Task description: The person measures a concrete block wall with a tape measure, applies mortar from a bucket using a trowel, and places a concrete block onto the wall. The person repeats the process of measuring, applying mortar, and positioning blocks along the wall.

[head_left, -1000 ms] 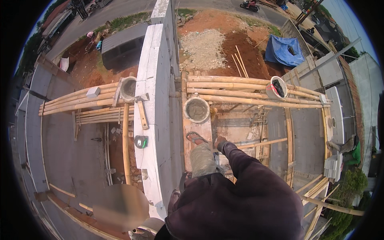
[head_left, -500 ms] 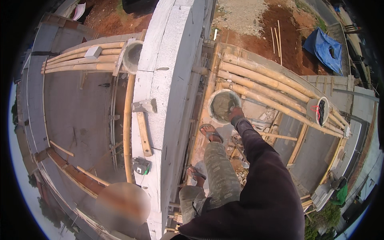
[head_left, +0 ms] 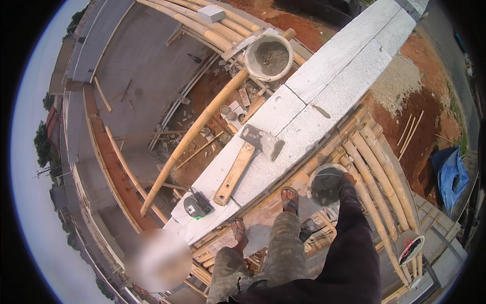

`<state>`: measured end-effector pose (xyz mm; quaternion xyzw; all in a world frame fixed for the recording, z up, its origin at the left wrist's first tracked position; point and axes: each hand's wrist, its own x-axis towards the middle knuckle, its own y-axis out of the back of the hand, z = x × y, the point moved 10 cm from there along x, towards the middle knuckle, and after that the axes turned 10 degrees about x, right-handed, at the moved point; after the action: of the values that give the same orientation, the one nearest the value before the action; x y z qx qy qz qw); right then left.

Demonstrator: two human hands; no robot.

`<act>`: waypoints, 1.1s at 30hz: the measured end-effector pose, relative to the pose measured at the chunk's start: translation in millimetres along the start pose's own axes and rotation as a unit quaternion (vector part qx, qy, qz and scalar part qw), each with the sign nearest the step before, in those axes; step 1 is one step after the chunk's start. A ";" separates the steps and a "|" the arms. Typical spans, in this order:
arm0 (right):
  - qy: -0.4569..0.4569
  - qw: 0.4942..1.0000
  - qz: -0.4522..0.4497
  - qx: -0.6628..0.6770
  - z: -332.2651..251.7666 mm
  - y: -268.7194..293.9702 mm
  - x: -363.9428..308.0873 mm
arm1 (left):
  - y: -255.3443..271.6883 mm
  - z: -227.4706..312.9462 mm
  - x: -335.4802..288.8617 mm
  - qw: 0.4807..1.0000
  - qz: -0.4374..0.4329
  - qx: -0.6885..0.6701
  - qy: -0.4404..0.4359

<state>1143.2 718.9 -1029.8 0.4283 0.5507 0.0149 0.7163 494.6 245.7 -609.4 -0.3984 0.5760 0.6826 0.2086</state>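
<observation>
My right hand (head_left: 347, 180), at the end of a dark sleeve, is closed at the right rim of a bucket (head_left: 324, 195) of wet grey mortar. What its fingers hold is hidden from me. My left hand does not show. Left of the bucket runs a wall of white blocks (head_left: 319, 76). On its top lies a tool with a broad grey head (head_left: 262, 142) and a flat wooden handle (head_left: 234, 174). Beside that handle sits a black and green tape measure (head_left: 197, 204).
Across the wall, a second mortar bucket (head_left: 268, 57) stands by bamboo poles (head_left: 202, 28) bearing a pale block (head_left: 211, 13). More bamboo poles (head_left: 377, 167) lie right of my bucket, with a pail (head_left: 409, 247) on them. My sandalled feet (head_left: 289, 199) stand on a narrow platform beside the wall.
The view has swung, so the wall now slants to the upper right. My right hand has gone from over the mortar to the bucket's right rim.
</observation>
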 end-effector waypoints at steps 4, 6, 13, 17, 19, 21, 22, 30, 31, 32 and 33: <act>0.201 0.975 -0.078 -0.045 -21.9 -23.3 -80.5 | 85.6 -85.5 -10.4 0.987 0.084 -0.122 0.063; 0.238 0.971 -0.017 -0.024 -34.0 -6.5 -129.5 | 142.5 -148.1 -22.0 0.959 0.156 -0.207 0.112; 0.265 0.953 0.123 0.082 -58.9 131.1 -298.7 | 251.5 -348.0 -24.8 0.857 0.280 -0.401 0.165; 0.285 0.950 -0.012 0.127 -78.4 204.1 -408.4 | 192.4 -377.9 31.5 0.811 0.218 -0.516 0.169; 0.357 0.924 -0.054 0.128 -106.7 231.1 -487.5 | 165.3 -360.8 58.4 0.808 0.187 -0.534 0.165; 0.400 0.903 -0.090 0.126 -138.2 245.1 -568.3 | 140.8 -337.8 75.1 0.805 0.154 -0.551 0.159; 0.413 0.896 -0.105 0.127 -156.0 246.0 -606.5 | 129.5 -325.0 82.5 0.803 0.137 -0.560 0.155; 0.579 0.805 -0.110 -0.071 -303.3 189.1 -840.3 | 128.3 -228.1 96.7 0.947 0.145 -0.086 -0.273; 0.598 0.788 -0.131 -0.064 -319.8 172.9 -860.8 | 135.1 -226.2 88.9 0.934 0.186 -0.049 -0.301; 0.606 0.779 -0.136 -0.084 -335.8 153.4 -876.8 | 143.0 -229.6 83.3 0.929 0.210 -0.044 -0.303; 0.620 0.765 -0.136 -0.109 -352.1 133.6 -892.5 | 150.3 -248.7 88.1 0.947 0.227 -0.083 -0.210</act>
<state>570.3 573.6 -262.2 0.1656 0.9217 0.2399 0.2558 405.8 -44.1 -589.9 -0.1207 0.5353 0.8257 0.1310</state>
